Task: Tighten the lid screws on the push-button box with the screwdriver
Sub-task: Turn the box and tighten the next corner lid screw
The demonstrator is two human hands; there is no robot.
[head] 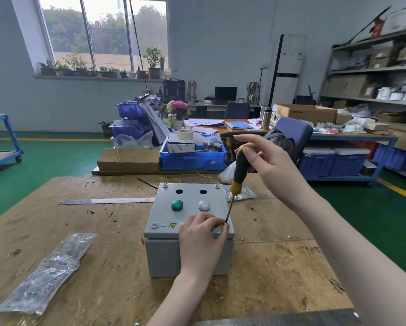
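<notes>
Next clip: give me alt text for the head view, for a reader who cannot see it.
A person's right hand holds a yellow-and-black screwdriver, its tip at the near right corner of a grey push-button box on a wooden workbench, while the left hand steadies that corner. Behind is a cluttered workshop.

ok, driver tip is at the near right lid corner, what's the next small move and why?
Probably turn the screwdriver clockwise with the right hand, which holds its handle top. Its tip sits at the near right corner of the box lid, where the left hand fingers steady it. The screw itself is hidden, so seating cannot be confirmed.
</notes>
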